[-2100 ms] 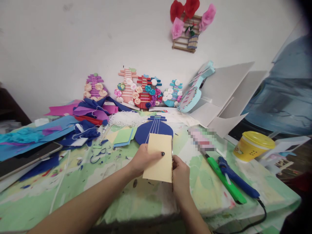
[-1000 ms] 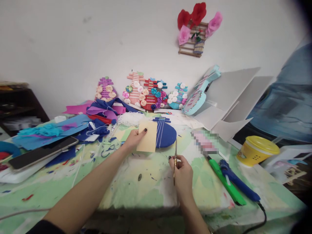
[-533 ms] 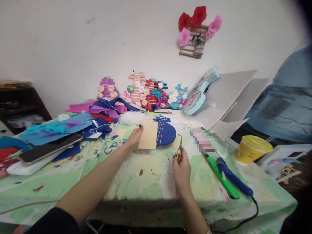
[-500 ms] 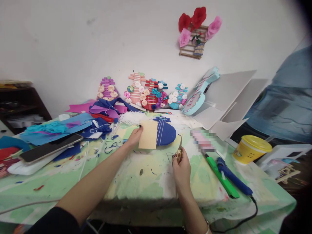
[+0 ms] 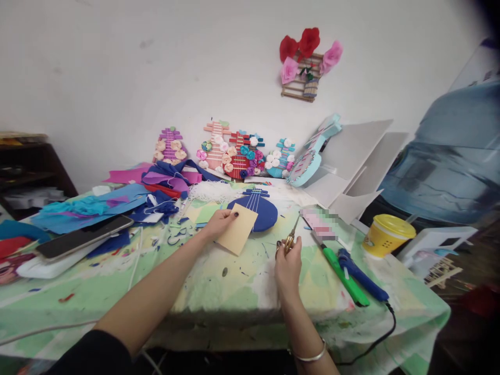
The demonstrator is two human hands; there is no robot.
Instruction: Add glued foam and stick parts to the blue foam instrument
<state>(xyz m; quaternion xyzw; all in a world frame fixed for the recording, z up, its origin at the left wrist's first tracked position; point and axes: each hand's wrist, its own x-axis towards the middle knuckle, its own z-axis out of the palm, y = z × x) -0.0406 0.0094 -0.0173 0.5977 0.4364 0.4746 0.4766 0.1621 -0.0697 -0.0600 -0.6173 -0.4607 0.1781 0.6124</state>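
A pale yellow sheet of paper is pinched in my left hand, tilted over the table. Behind it lies a dark blue lute-shaped piece with white strings and blue pegs at its top; the sheet hides part of its body. My right hand is closed on the gold handles of small scissors, whose tips point up and away from me, to the right of the paper. Small blue scraps are scattered left of my left hand.
Coloured fabric and a phone lie left. Decorated lute shapes lean along the wall. A green cutter, a blue glue gun with its cable, and a yellow tub are at right.
The yellow sheet has turned from upright to slanted and come lower, uncovering more of the blue piece's left side. The scissors now lean further right. The whole view has shifted slightly.
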